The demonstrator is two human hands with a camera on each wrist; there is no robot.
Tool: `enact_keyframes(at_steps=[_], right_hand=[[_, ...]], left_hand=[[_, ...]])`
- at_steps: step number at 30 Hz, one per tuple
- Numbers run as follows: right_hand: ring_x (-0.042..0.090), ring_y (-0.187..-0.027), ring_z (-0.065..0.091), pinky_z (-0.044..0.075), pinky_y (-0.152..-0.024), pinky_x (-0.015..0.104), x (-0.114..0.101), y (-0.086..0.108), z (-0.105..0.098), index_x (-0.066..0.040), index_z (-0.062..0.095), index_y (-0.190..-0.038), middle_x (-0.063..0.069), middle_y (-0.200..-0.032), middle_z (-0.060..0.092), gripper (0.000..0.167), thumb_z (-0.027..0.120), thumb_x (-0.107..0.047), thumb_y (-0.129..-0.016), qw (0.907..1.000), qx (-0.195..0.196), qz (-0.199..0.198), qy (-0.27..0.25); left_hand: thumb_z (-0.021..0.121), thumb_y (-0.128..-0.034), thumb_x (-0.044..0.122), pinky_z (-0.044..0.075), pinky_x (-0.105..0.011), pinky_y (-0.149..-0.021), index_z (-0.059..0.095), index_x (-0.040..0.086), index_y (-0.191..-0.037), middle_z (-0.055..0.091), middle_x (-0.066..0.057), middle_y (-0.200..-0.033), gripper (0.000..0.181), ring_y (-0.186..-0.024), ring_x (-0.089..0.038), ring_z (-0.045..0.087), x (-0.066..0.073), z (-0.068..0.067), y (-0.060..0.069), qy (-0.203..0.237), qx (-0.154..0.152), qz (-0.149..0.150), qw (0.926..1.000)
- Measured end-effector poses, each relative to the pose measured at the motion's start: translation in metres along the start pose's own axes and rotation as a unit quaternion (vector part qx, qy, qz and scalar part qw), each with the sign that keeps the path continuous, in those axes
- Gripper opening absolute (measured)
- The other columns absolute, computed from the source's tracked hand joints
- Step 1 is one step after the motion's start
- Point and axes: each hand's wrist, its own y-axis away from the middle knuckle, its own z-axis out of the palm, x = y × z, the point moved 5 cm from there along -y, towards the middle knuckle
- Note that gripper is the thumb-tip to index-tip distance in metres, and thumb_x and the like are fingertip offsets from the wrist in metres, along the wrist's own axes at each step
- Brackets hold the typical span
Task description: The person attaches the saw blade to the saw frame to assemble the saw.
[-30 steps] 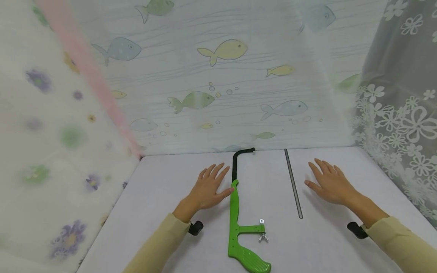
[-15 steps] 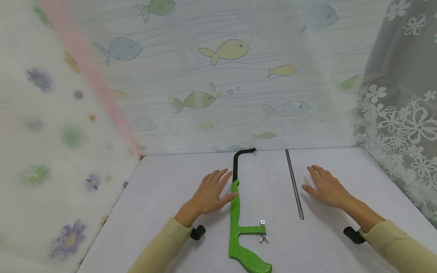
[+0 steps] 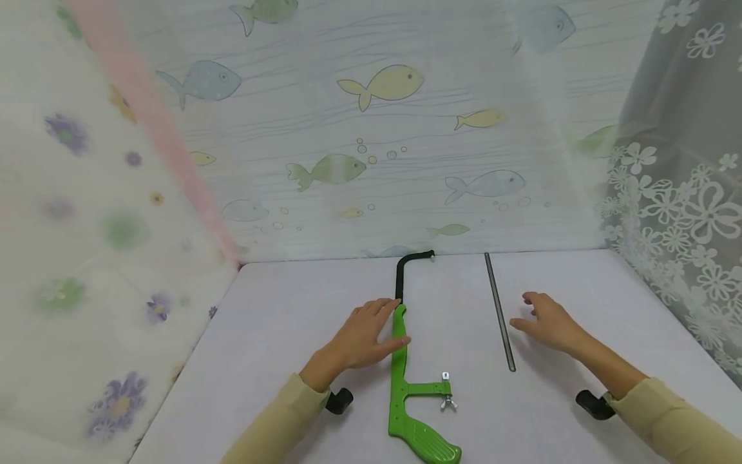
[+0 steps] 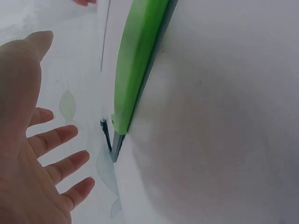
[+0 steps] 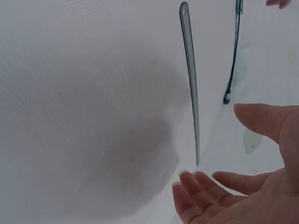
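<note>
A hacksaw frame with a green body and a black bent front bar lies lengthwise on the white table. Its short green arm carries a bolt with a wing nut. My left hand hovers over the frame's left side, fingers extended, thumb above the green part; the left wrist view shows a gap between them. Farther right lies a thin grey hacksaw blade, with a hole at its near end visible in the right wrist view. To the right of the blade, my right hand hangs in the air, fingers slightly bent, holding nothing.
The white table ends at a fish-print curtain behind. A flowered cloth hangs along the left, and a sheer curtain with white flowers on the right. Black wrist cameras are strapped below both sleeves.
My left hand has moved right and nearer to me, its thumb now over the green body. My right hand has drawn slightly left and nearer, its fingers bending more. Frame and blade stay put.
</note>
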Motion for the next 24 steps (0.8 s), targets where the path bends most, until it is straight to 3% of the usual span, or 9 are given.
enact_keyframes(at_steps=[8,16,24], right_hand=[[0.047,-0.101,0.061,0.054,-0.079,0.052,0.001,0.001,0.004,0.026,0.045,-0.129,0.038,-0.119,0.058,0.063,0.069,-0.022,-0.096,0.9998,-0.007,0.015,-0.005],[0.041,-0.1,0.061,0.054,-0.078,0.048,0.001,0.001,0.007,0.02,0.053,-0.125,0.029,-0.11,0.063,0.054,0.069,-0.023,-0.096,0.9989,-0.02,0.033,-0.028],[0.031,-0.092,0.061,0.052,-0.075,0.044,0.001,-0.001,0.012,0.014,0.064,-0.11,0.02,-0.1,0.065,0.04,0.072,-0.022,-0.095,0.9984,-0.02,0.043,-0.029]], left_hand=[[0.051,-0.0984,0.067,0.034,-0.05,-0.117,0.037,0.013,-0.159,0.045,-0.009,-0.156,0.082,-0.143,-0.029,0.042,0.01,0.002,0.002,0.019,-0.012,0.017,0.9996],[0.057,-0.0979,0.063,0.037,-0.046,-0.115,0.044,0.016,-0.155,0.047,-0.006,-0.154,0.075,-0.141,-0.025,0.045,0.016,0.007,0.003,0.047,-0.027,0.033,0.998],[0.061,-0.0979,0.058,0.044,-0.041,-0.11,0.049,0.015,-0.15,0.057,0.001,-0.138,0.069,-0.133,-0.018,0.05,0.026,0.012,0.005,0.087,-0.06,0.056,0.9929]])
